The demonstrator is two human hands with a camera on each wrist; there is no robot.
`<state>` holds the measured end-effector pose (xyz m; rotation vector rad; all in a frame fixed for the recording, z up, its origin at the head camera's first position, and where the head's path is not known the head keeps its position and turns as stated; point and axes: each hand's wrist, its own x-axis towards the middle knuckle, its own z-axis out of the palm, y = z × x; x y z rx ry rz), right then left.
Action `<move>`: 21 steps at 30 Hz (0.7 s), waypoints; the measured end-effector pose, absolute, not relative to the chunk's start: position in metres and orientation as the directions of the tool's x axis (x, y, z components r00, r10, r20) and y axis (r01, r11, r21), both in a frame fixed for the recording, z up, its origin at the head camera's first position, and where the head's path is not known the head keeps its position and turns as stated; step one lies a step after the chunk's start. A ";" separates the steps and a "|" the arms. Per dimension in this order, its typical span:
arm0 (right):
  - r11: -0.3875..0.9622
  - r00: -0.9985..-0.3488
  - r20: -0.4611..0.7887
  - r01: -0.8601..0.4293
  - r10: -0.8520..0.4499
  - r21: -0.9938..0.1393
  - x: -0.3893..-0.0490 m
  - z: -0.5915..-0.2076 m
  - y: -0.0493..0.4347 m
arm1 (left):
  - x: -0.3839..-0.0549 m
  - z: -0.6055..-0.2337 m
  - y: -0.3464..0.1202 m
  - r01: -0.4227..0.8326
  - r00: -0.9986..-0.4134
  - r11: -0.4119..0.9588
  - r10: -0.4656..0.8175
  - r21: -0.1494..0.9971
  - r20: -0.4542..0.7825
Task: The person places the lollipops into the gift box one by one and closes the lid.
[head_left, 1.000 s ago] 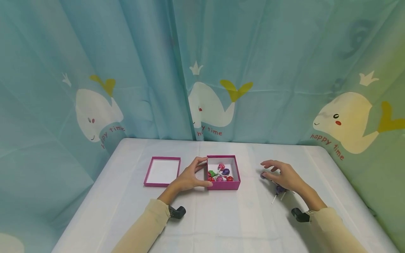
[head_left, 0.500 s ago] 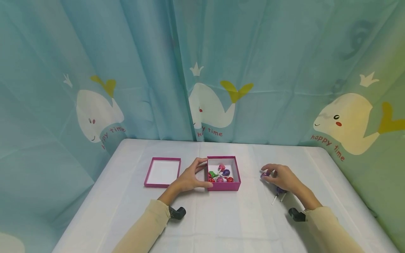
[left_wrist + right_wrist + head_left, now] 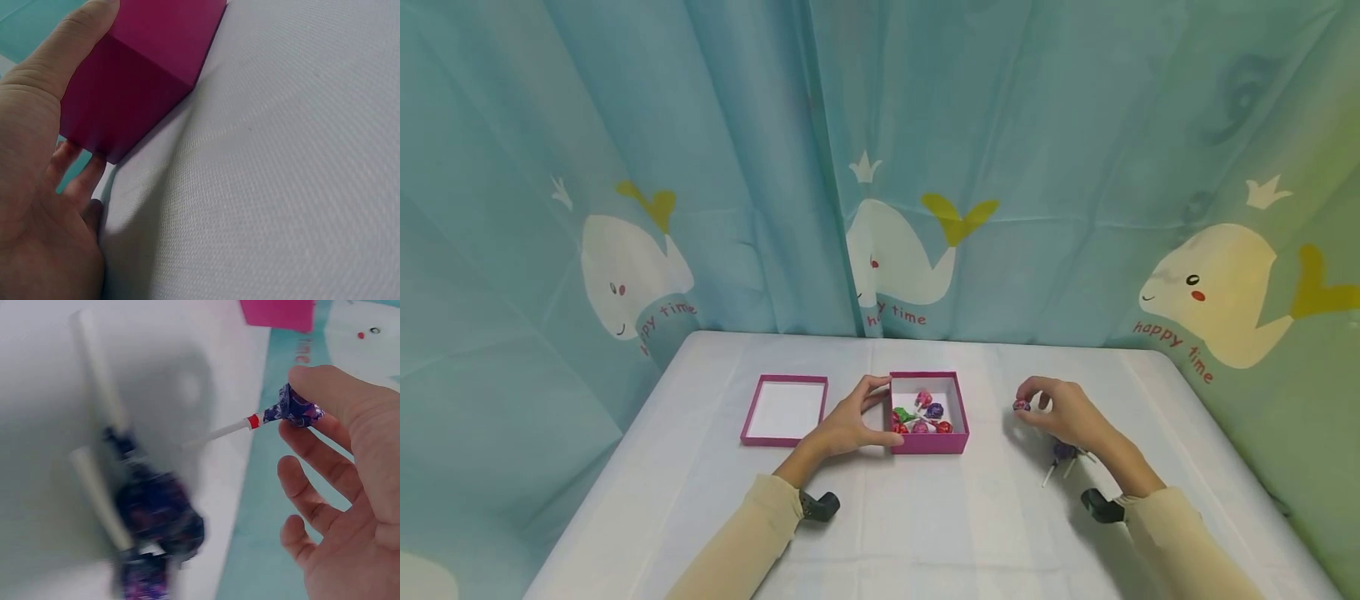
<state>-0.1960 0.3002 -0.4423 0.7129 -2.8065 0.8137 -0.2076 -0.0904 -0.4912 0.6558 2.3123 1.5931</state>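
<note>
A magenta box [image 3: 929,446] with a white inside stands on the table, holding several wrapped lollipops [image 3: 934,411] in red, green, pink and purple. My left hand [image 3: 842,423] grips its left side, the thumb at the near corner and fingers at the far one; the left wrist view shows the thumb against the box wall [image 3: 144,94]. To the right, my right hand [image 3: 1071,412] pinches a purple-wrapped lollipop [image 3: 300,409] by its head between thumb and fingers, its white stick pointing away. Below that hand lie more purple lollipops [image 3: 1063,451], blurred in the right wrist view.
Left of the box lies its lid [image 3: 786,408], white inside with a magenta rim. A white cloth covers the table [image 3: 917,533]. Behind it hangs a blue-green curtain [image 3: 760,167] with whale prints.
My right hand has closed its fingers on a purple lollipop and raised it off the table. The left hand stays on the box.
</note>
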 end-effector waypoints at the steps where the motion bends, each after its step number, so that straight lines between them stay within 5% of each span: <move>1: 0.735 -0.875 0.262 -0.485 -0.408 -0.475 -0.196 -0.439 0.298 | -0.208 -0.491 -0.091 0.220 -0.864 0.294 0.500 0.930 0.047; 21: 0.688 -0.834 0.402 -0.543 -0.377 -0.481 -0.191 -0.410 0.266 | -0.207 -0.490 -0.091 0.220 -0.864 0.291 0.501 0.931 0.048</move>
